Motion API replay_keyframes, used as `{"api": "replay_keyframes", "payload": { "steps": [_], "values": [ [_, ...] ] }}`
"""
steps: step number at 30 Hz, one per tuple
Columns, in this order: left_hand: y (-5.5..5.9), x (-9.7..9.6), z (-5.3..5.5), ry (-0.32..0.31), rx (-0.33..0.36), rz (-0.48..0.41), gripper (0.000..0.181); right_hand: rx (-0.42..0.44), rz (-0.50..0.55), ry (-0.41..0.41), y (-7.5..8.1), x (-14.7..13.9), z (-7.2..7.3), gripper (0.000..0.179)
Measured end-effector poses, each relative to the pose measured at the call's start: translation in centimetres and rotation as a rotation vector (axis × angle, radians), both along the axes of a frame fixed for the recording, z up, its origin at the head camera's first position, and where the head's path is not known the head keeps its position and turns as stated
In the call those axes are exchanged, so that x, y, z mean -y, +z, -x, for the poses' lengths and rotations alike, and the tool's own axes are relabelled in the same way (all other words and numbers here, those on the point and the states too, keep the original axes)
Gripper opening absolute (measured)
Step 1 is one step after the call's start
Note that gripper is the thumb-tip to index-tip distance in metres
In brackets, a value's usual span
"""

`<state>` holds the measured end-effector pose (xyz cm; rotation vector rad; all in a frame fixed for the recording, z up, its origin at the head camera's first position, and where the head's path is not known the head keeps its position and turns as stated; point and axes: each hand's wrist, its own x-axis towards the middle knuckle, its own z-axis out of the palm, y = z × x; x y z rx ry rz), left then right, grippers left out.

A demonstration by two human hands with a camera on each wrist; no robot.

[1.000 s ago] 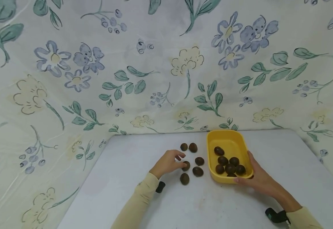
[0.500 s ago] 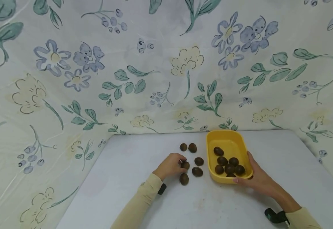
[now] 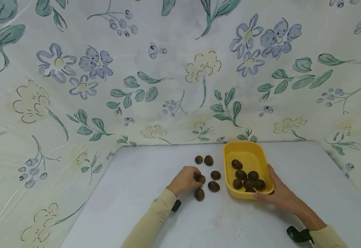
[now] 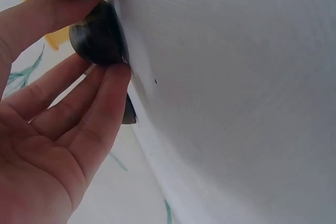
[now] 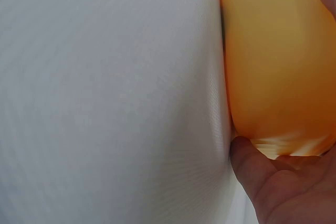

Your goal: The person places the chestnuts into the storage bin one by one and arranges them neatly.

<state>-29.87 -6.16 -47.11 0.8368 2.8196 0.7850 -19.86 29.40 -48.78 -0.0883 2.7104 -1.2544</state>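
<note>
On the white table, my left hand (image 3: 184, 181) pinches a dark brown, roundish fruit (image 3: 200, 179). In the left wrist view the thumb lies on one side of this glossy fruit (image 4: 98, 35) and the fingertips on the other, right at the tabletop. Several like it lie around the hand, among them a nearer fruit (image 3: 199, 194) and one to the right (image 3: 213, 186). My right hand (image 3: 284, 194) grips the near right corner of a yellow plastic tub (image 3: 227, 155), thumb at the front rim. Several of the same dark fruits (image 3: 249, 183) sit inside, mostly toward the near end.
Two fruits (image 3: 208, 160) lie farther back, and another (image 3: 216, 175) stands between the left hand and the tub. Behind the table (image 3: 137, 175) a flower-patterned cloth (image 3: 180, 103) hangs at its back edge. A black wrist device (image 3: 298, 235) shows under the right wrist.
My left hand has shifted slightly right, and its fingers have curled in and closed around the fruit by the thumb. The right hand and tub have stayed in place.
</note>
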Motion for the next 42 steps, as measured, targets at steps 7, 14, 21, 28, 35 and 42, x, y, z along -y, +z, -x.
{"api": "replay_keyframes", "payload": {
  "steps": [7,14,21,28,35,42],
  "values": [
    [0.4,0.2,0.0,0.022,0.03,-0.1,0.031,-0.005,0.01,-0.002,0.0,-0.1,0.2,0.136],
    [1.4,-0.1,0.2,0.054,0.027,-0.181,0.03,-0.007,0.011,0.003,0.1,-0.2,0.2,0.136],
    [2.1,-1.0,0.3,0.078,0.027,-0.239,0.035,-0.011,0.013,0.005,0.0,-0.2,0.3,0.135],
    [3.0,-2.4,0.6,0.055,0.057,-0.292,0.036,-0.001,0.0,0.008,0.1,-0.2,0.2,0.134],
    [3.8,-4.1,1.0,0.017,0.064,-0.309,0.037,0.005,0.001,0.006,0.1,-0.2,0.1,0.134],
    [4.2,-5.6,1.3,0.014,0.07,-0.329,0.038,-0.012,0.016,0.012,-0.1,-0.2,0.1,0.134]
  ]
}}
